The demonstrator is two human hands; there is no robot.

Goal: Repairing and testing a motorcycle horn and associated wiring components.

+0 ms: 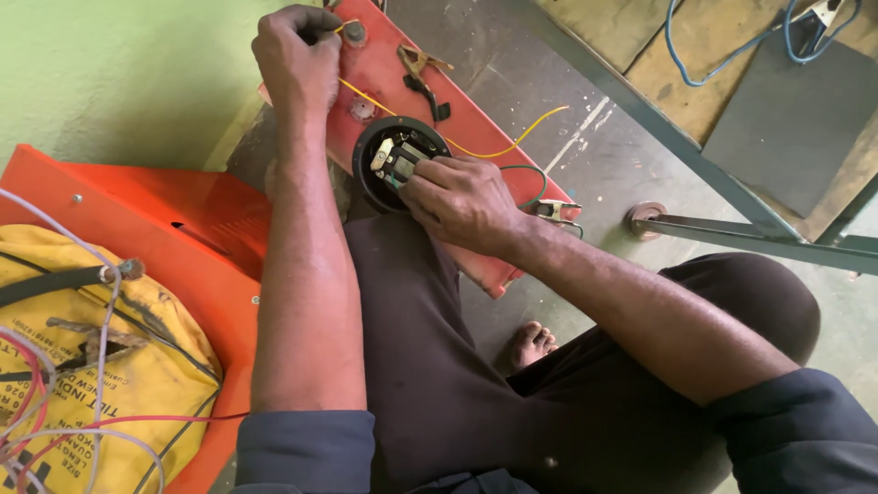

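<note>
Two hands work on a red panel [476, 119] propped on the lap: the left hand [297, 59] pinches a yellow wire [457, 144] at its far edge, the right hand [457, 197] grips the black round switch [400, 157]. Tugging could snap the wire; the panel could slide off.

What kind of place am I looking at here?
Probably a small electrical repair workshop: a red panel with a round black switch on the person's lap, loose wires, bare concrete floor, metal bench frame.
</note>
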